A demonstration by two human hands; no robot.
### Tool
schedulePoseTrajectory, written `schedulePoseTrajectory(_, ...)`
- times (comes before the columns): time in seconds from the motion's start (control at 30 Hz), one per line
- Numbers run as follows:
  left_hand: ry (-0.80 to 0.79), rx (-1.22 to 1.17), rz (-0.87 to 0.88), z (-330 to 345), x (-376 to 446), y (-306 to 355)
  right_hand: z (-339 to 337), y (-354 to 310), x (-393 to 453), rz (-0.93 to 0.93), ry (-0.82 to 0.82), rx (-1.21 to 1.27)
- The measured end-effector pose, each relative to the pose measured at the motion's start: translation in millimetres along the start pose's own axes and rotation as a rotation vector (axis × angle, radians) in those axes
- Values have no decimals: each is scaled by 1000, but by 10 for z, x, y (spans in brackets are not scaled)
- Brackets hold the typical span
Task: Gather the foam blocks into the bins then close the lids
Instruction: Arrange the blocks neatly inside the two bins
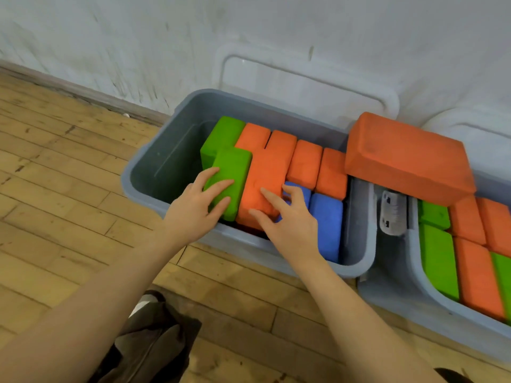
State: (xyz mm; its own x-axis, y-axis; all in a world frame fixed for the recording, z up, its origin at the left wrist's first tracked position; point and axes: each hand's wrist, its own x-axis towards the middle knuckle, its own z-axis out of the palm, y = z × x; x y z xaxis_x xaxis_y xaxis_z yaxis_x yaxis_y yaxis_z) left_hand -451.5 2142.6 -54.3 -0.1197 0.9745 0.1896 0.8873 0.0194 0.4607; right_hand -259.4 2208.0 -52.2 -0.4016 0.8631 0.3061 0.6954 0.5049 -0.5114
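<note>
I see two grey bins side by side on a wooden floor [63, 172] against a white wall [249, 26]. The left bin [143, 172] is partly filled with foam blocks standing on edge, and its left end holds none. The left hand [193, 214] rests with straight, spread fingers on the top of a green block [232, 178] at the near left of the pack, with a second green block [221, 136] just behind it. The right hand [287, 222] lies on a long orange block [262, 183] beside the green one; its fingers are spread and slightly bent, with one fingertip on a blue block [298, 189] just right of it. I cannot tell whether it grips anything. Another blue block [326, 222] stands farther right, and a row of orange blocks [304, 161] fills the back of the bin.

A big orange block [406, 158] lies flat across the rims where the two bins meet. The right bin [420, 294] holds green and orange blocks packed tightly. Two white lids [304, 87] lean on the wall behind the bins, so both bins are uncovered.
</note>
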Motion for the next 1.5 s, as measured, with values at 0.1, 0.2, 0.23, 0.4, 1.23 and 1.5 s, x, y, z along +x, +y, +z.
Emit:
schedulePoseTrajectory(0.1,-19,133,2,11,101,-47,52,-36,158,-60,135,-21)
schedulePoseTrajectory(0.2,-21,226,-39,12,267,-54,135,-82,431,-36,147,-26)
schedulePoseTrajectory(0.23,-34,234,-67,21,338,-52,168,-83,535,-1,97,-51)
schedulePoseTrajectory(0.4,-148,292,-142,190,674,-109,428,198,637,44,-287,-328)
schedulePoseTrajectory(1.23,-109,183,206,673,1434,1249,-815,1326,676,92,255,-247)
schedulePoseTrajectory(1.5,-94,97,200,1080,1868,1800,-1049,1901,710,97,148,-494)
